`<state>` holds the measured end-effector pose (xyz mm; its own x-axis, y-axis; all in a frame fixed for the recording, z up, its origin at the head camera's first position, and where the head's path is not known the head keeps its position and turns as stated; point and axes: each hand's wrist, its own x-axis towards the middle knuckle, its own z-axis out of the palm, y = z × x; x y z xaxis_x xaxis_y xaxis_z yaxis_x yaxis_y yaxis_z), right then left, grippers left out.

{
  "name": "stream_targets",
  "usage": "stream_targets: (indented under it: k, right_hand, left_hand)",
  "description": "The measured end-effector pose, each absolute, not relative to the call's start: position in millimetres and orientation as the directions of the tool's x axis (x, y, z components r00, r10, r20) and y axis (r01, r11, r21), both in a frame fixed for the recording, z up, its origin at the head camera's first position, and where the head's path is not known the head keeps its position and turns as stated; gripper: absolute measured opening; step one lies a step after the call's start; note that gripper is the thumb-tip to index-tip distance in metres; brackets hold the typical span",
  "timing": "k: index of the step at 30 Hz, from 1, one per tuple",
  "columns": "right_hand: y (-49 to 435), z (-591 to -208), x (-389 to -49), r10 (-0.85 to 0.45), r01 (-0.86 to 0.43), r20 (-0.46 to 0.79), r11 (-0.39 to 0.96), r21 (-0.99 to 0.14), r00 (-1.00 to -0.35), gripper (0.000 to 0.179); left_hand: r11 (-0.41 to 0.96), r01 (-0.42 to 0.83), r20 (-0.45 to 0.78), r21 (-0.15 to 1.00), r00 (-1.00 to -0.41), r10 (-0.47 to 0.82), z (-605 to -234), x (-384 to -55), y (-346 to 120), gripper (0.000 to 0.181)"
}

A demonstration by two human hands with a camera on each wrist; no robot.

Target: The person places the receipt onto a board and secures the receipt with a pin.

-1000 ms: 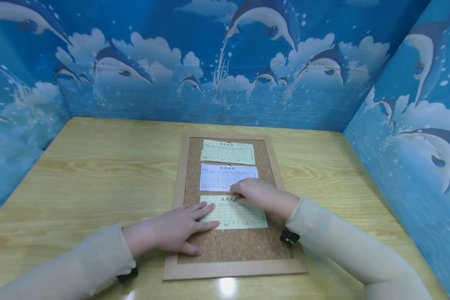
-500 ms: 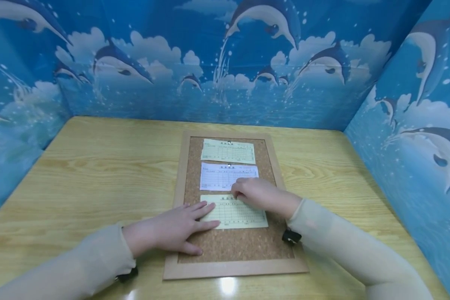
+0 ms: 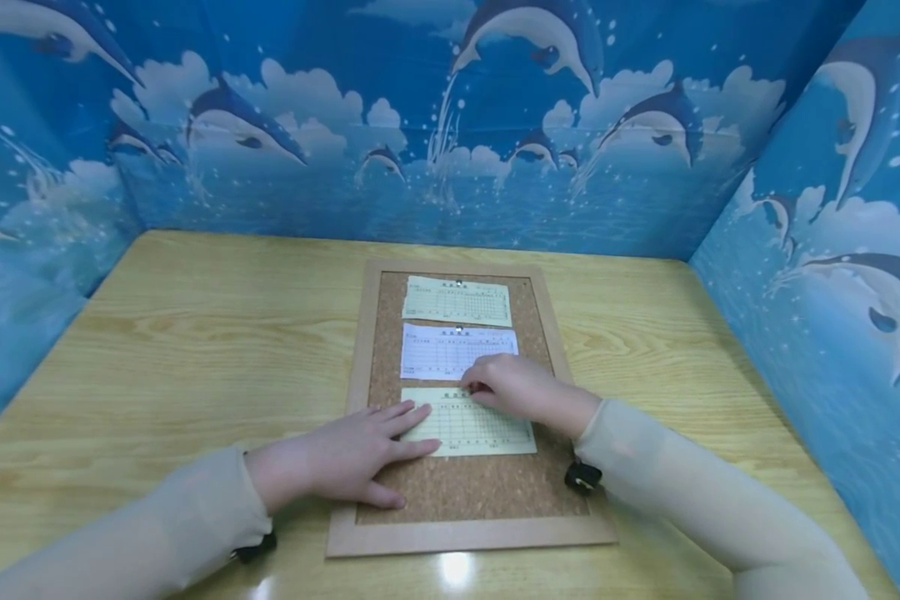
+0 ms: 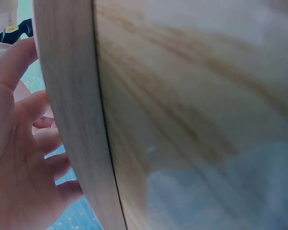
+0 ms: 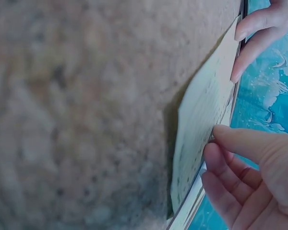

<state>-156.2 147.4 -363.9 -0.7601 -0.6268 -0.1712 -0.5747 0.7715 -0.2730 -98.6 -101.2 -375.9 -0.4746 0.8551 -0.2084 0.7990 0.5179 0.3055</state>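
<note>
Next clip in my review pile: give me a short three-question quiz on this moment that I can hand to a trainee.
1. How many paper slips lie on the cork board?
2. True or false: the left hand lies flat with straight fingers on the left edge of the nearest slip.
3. Where are the right hand's fingertips? A) at the top edge of the nearest slip B) on the farthest slip C) on the bare table

Key
1. Three: a pale yellow one farthest, a white slip in the middle, a pale yellow one nearest.
2. True.
3. A; whether they pinch a pin there cannot be told.
</note>
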Motion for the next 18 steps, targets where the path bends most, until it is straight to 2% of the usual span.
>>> stream_targets:
  k: [8,18]
  right_hand:
    - [150.1,-363.3,-159.0,-0.671,-0.609,-0.15,0.729,-0.313,-0.726,0.013]
    - [147.7,-363.6,-157.9,-0.646,-0.618,-0.074,0.753,-0.228,-0.76,0.011]
  left_hand:
    - [0.525,0.793,-0.214,0.309,-0.48,0.851,-376.7,-98.4,-101.1,0.071]
    - [0.524,0.793,-0.215,0.311,-0.478,0.851,-376.9,-98.4,-101.3,0.071]
